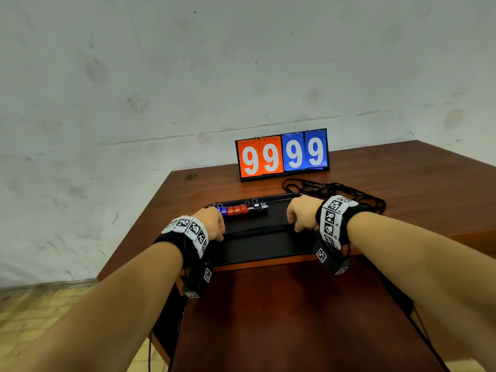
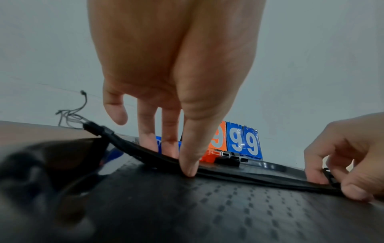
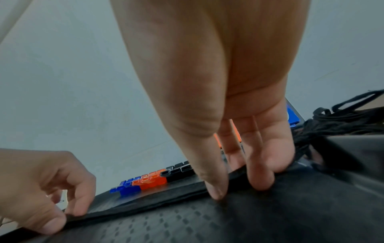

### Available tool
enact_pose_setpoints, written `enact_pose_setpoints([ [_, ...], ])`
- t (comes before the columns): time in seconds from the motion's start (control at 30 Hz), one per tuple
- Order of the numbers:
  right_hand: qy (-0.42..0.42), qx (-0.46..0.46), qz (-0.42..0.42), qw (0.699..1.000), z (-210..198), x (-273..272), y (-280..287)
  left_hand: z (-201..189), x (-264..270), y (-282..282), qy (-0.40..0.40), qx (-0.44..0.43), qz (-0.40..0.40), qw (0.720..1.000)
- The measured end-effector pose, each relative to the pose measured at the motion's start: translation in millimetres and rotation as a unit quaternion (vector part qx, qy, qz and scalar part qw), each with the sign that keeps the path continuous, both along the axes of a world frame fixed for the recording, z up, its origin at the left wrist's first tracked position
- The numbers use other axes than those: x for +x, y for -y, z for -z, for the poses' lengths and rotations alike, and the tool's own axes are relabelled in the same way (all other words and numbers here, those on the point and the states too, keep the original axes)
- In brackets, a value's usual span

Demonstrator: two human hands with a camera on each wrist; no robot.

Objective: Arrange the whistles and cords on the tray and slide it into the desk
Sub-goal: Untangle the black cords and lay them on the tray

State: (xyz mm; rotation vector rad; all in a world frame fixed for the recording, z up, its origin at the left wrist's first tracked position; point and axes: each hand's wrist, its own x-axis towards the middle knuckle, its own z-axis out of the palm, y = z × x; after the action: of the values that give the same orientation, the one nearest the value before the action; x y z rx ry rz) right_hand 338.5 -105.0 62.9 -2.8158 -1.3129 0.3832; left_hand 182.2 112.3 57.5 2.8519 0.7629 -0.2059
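A black tray (image 1: 257,251) lies at the desk's front edge. Along its far side stands a row of whistles (image 1: 241,209): blue, orange, then black. A black cord (image 1: 257,229) is stretched flat across the tray between my hands. My left hand (image 1: 218,234) pinches its left part, thumb and fingers on it (image 2: 187,171). My right hand (image 1: 298,227) pinches the right part (image 3: 228,189). The cord's clip end (image 2: 97,129) sticks out past my left hand. A tangled pile of black cords (image 1: 349,191) lies on the desk behind my right wrist.
A flip scoreboard (image 1: 281,154) showing 99 99 stands behind the tray, near the wall. The brown desk top (image 1: 416,178) extends to the right. A lower brown wooden surface (image 1: 295,318) lies below the front edge. Tiled floor is at the left.
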Motion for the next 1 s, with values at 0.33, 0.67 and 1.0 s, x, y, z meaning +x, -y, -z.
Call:
enact_pose_setpoints([
  [0.33,-0.079,0.072,0.031,0.994,-5.4,8.0,13.2,-8.6,10.9,9.0,0.044,-0.031,0.008,0.999],
  [0.67,-0.102,0.231,0.097,0.963,-22.4,51.6,76.0,-33.1,77.9,77.4,0.12,-0.082,0.069,0.987],
  [1.0,-0.064,0.229,0.155,0.959,-13.3,111.7,138.4,-24.1,148.0,142.0,0.158,-0.115,0.115,0.974],
])
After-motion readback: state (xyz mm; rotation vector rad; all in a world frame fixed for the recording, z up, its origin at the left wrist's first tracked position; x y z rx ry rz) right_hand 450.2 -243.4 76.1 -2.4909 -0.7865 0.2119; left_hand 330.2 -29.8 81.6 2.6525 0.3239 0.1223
